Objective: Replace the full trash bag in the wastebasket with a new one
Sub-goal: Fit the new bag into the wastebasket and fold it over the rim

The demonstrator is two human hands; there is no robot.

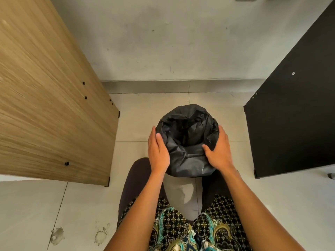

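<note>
Over the wastebasket rim, left hand point(158, 151) and right hand point(219, 151) press flat, fingers straight, on the bag point(188, 142); lining appears nearly complete.

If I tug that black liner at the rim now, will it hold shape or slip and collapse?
The black liner looks thin and floppy: it is creased all over and sags inward, so it would probably crumple. Its sheen suggests that it is slippery. Left hand and right hand lie flat against its sides, so a tug may slide it off the rim.
</note>
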